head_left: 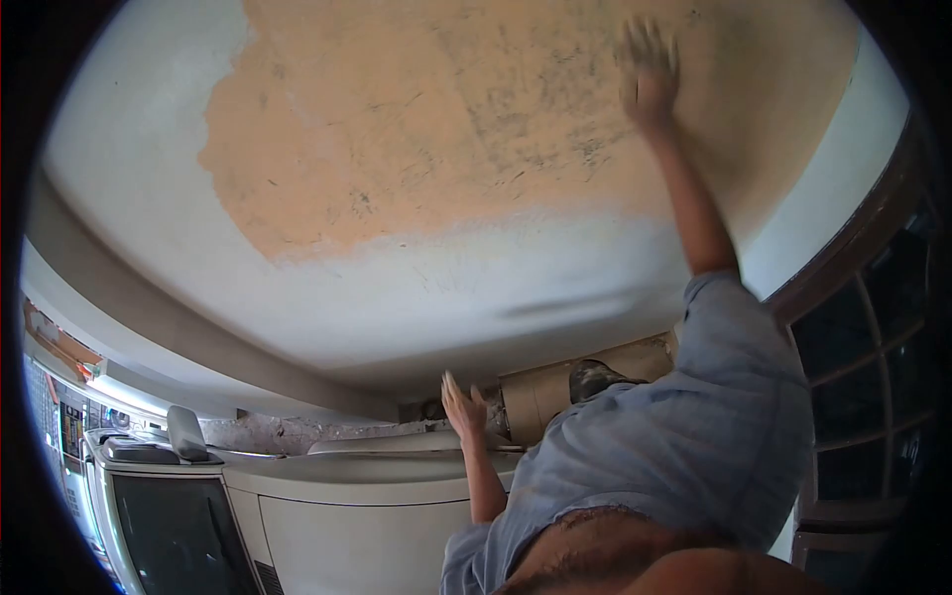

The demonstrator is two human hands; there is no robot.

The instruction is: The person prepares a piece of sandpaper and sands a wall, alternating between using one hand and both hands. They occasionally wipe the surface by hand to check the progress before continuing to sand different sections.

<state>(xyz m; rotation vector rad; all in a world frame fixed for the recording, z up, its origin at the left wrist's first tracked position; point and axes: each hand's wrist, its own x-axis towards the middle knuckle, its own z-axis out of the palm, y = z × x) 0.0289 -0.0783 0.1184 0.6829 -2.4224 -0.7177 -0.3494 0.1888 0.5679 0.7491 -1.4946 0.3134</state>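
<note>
My right hand (651,77) is raised high at the upper right, over the orange-tan patch of the wall (397,119). Its fingers are spread and somewhat blurred, with nothing visible in them; whether the palm touches the wall I cannot tell. Dark scuffs and scratches mark the patch, and whitish wall surrounds its ragged edge. Lower down, near the middle, my left hand (464,407) is held up with fingers apart and empty. It is in front of the foot of the wall, beside a pale vehicle (367,540).
The vehicle, with a dark window (183,531) and a side mirror (186,434), lies at the lower left. A dark shoe (595,379) stands on tan flooring (535,402). At the right is a brown-framed door or window with dark panes (843,347).
</note>
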